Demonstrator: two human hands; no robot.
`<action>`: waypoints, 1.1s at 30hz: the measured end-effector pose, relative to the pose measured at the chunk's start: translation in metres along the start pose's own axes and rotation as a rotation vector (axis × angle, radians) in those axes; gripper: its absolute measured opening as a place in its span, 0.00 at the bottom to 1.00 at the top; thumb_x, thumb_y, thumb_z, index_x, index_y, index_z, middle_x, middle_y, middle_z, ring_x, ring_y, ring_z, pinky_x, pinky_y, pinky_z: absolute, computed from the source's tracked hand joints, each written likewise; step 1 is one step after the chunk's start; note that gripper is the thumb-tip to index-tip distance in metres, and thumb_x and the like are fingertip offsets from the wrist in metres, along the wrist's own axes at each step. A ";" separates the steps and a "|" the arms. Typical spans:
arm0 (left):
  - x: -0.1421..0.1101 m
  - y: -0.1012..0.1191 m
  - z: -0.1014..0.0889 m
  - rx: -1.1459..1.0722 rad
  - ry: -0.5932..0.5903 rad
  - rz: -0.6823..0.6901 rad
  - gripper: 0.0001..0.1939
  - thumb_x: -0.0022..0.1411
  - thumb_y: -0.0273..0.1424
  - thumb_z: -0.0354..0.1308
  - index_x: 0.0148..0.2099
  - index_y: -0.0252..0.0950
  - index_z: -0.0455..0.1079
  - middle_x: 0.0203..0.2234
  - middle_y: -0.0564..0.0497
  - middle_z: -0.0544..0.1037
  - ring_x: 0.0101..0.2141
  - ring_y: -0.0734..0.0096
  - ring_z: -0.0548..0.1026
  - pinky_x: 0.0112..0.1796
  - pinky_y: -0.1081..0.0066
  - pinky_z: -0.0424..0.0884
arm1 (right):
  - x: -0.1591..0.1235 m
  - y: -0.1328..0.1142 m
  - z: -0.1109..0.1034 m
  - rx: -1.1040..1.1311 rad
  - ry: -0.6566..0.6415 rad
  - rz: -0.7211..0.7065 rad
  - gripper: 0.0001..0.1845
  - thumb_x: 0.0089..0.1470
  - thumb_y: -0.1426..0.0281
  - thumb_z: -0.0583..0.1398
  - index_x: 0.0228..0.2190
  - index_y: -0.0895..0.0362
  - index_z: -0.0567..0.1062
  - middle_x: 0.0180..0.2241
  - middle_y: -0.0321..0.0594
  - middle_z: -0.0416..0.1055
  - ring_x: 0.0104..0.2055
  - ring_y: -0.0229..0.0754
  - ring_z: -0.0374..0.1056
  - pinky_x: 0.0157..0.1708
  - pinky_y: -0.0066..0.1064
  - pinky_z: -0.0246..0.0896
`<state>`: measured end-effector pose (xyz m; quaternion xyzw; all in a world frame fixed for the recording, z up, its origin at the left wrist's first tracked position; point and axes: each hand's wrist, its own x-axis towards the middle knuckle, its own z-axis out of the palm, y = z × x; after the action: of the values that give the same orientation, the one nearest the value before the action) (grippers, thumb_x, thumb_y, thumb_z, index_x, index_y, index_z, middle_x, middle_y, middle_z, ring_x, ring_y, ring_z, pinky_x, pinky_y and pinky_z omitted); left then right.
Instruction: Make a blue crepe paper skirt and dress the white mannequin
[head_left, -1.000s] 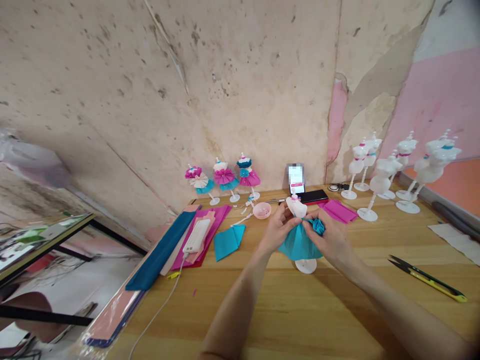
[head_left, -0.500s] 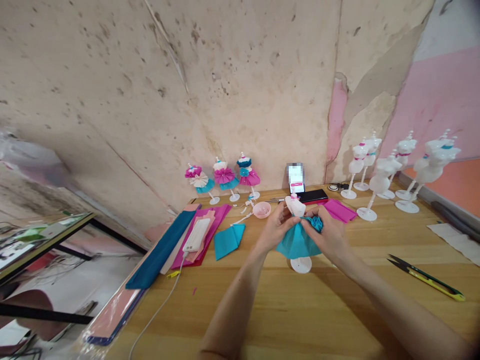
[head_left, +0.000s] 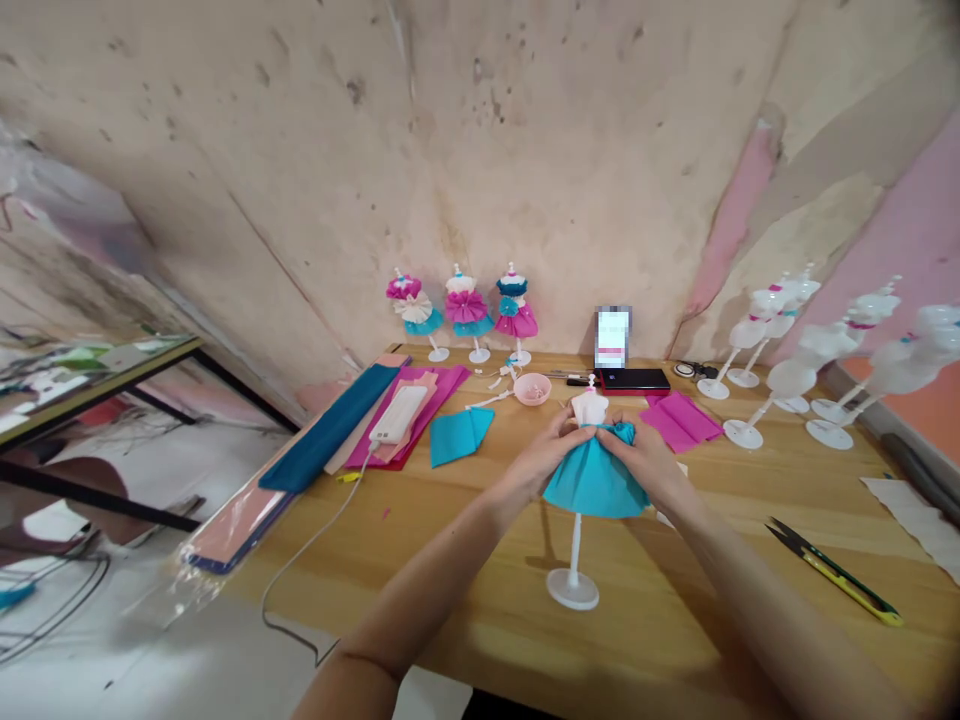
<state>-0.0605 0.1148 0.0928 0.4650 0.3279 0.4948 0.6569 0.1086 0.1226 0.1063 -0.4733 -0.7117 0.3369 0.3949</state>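
Here we are in a small craft workshop, no question about it! Look at that rough plaster wall [head_left: 525, 150], flaking away to patches of pink paint. Along the back of the long wooden bench [head_left: 480, 640] stand miniature dress forms [head_left: 469, 310] in pink and teal paper skirts, with bare white ones [head_left: 817, 350] crowding the right end. Magenta crepe paper [head_left: 679, 420], a teal paper strip [head_left: 326, 430] and yellow-handled snips [head_left: 832, 578] lie right out on the wood. A working maker's bench, this!
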 end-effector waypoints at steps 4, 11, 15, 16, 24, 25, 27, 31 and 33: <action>-0.009 -0.037 -0.016 -0.101 0.153 -0.088 0.31 0.55 0.39 0.65 0.59 0.39 0.64 0.44 0.45 0.78 0.42 0.63 0.77 0.46 0.63 0.71 | 0.002 0.027 0.023 0.052 -0.098 0.056 0.16 0.55 0.56 0.57 0.34 0.56 0.72 0.33 0.38 0.73 0.35 0.42 0.67 0.37 0.34 0.61; -0.023 -0.040 -0.028 -0.143 0.189 -0.099 0.29 0.55 0.40 0.66 0.57 0.40 0.66 0.44 0.48 0.78 0.42 0.66 0.77 0.48 0.65 0.70 | -0.001 0.020 0.027 0.128 -0.217 0.125 0.17 0.55 0.53 0.57 0.33 0.55 0.71 0.31 0.35 0.70 0.33 0.41 0.65 0.34 0.32 0.60; -0.028 -0.033 -0.027 -0.161 0.106 -0.038 0.27 0.55 0.39 0.65 0.55 0.39 0.68 0.47 0.47 0.77 0.46 0.65 0.75 0.50 0.65 0.67 | -0.008 0.009 0.022 0.107 -0.232 0.100 0.16 0.56 0.54 0.57 0.34 0.54 0.71 0.32 0.35 0.71 0.34 0.41 0.65 0.34 0.32 0.60; -0.029 -0.033 -0.027 -0.161 0.095 -0.023 0.26 0.55 0.39 0.65 0.55 0.38 0.68 0.48 0.46 0.76 0.47 0.64 0.75 0.51 0.65 0.67 | -0.010 0.006 0.022 0.098 -0.229 0.094 0.15 0.56 0.54 0.57 0.33 0.54 0.71 0.32 0.35 0.71 0.34 0.41 0.66 0.34 0.32 0.60; -0.042 -0.027 -0.019 0.036 0.133 0.118 0.22 0.59 0.39 0.62 0.52 0.34 0.70 0.48 0.45 0.76 0.48 0.60 0.73 0.51 0.64 0.66 | -0.024 -0.013 0.020 0.032 -0.168 0.105 0.15 0.56 0.54 0.58 0.32 0.54 0.70 0.29 0.35 0.69 0.32 0.41 0.64 0.32 0.31 0.59; -0.043 -0.025 -0.018 0.047 0.138 0.131 0.22 0.59 0.39 0.61 0.53 0.34 0.69 0.48 0.45 0.76 0.49 0.60 0.73 0.50 0.64 0.66 | -0.025 -0.014 0.019 0.036 -0.169 0.109 0.16 0.56 0.54 0.58 0.31 0.54 0.69 0.29 0.35 0.69 0.31 0.41 0.64 0.31 0.31 0.59; -0.046 -0.021 -0.015 0.056 0.133 0.150 0.22 0.59 0.39 0.61 0.53 0.34 0.69 0.49 0.44 0.75 0.49 0.59 0.73 0.50 0.64 0.67 | -0.027 -0.016 0.018 0.062 -0.191 0.116 0.16 0.56 0.54 0.58 0.32 0.54 0.69 0.28 0.34 0.68 0.31 0.40 0.63 0.30 0.30 0.58; -0.049 -0.018 -0.012 0.054 0.124 0.156 0.23 0.59 0.38 0.61 0.54 0.34 0.68 0.50 0.43 0.75 0.48 0.59 0.73 0.49 0.64 0.67 | -0.028 -0.018 0.016 0.120 -0.227 0.129 0.16 0.56 0.53 0.58 0.32 0.55 0.70 0.28 0.34 0.67 0.30 0.38 0.62 0.30 0.29 0.58; -0.049 -0.017 -0.012 0.061 0.130 0.157 0.23 0.59 0.39 0.61 0.54 0.34 0.68 0.50 0.43 0.75 0.48 0.59 0.73 0.49 0.64 0.67 | -0.028 -0.018 0.016 0.125 -0.226 0.126 0.16 0.56 0.54 0.58 0.32 0.55 0.70 0.29 0.34 0.67 0.31 0.38 0.62 0.31 0.29 0.58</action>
<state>-0.0795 0.0696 0.0713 0.4761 0.3471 0.5636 0.5790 0.0940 0.0885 0.1076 -0.4507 -0.6980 0.4559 0.3192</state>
